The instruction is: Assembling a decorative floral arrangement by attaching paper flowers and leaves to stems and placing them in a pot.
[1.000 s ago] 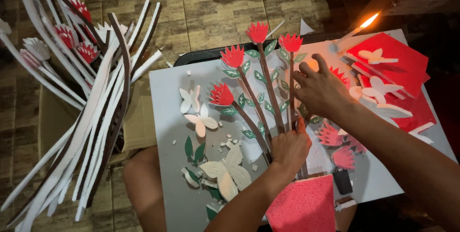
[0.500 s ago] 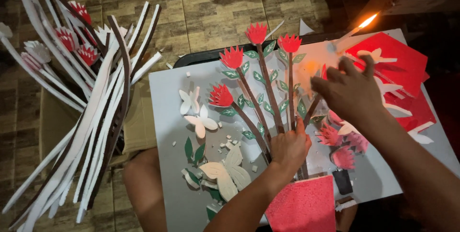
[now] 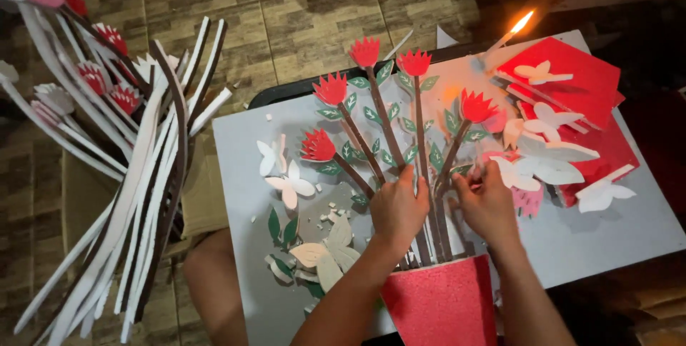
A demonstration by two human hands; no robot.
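the rightmost brown stem (image 3: 451, 156) slants up-right from the red pot (image 3: 443, 307); right hand (image 3: 489, 203) pinches its base, nearer, while left hand (image 3: 399, 210) lies flat, fingers together, over neighbouring stems.

Both bare forearms come up from the bottom edge and angle inward, so the two hands sit just beside each other near the middle. The left hand (image 3: 397, 210) lies palm down, back facing up, its fingers (image 3: 406, 178) stretched forward and held close together, pressing flat. The right hand (image 3: 487, 204) is slightly further out, wrist bent a little, its fingers (image 3: 475, 174) curled and drawn toward the thumb in a pinching pose. The knuckles of both point away from the body. A bare knee shows low on the left.
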